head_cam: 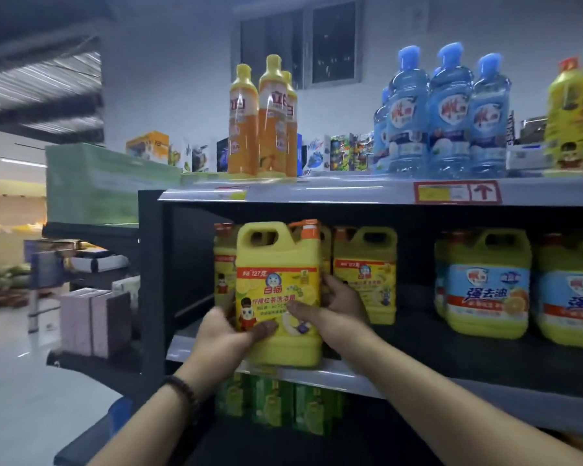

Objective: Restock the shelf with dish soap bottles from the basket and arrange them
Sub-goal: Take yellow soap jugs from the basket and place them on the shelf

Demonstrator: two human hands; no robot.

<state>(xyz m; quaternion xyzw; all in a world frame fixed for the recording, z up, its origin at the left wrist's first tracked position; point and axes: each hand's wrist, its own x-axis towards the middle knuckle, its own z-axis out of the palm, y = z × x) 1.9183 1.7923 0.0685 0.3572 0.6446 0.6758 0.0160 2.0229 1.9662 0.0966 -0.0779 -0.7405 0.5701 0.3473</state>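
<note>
A big yellow dish soap jug (278, 264) with an orange cap and a handle stands upright at the front edge of the middle shelf (354, 378). Both my hands grip it low down: my left hand (224, 331) on its lower left with the thumb across the label, my right hand (337, 307) around its right side. More yellow jugs of the same kind (364, 267) stand behind and to the right of it. The basket is not in view.
Yellow jugs with blue labels (488, 284) fill the middle shelf's right part. On the top shelf stand orange bottles (261, 119), blue bottles (448, 116) and a yellow bottle (569, 119). Green packs (283, 405) sit on the shelf below. Another rack (91, 297) stands at left.
</note>
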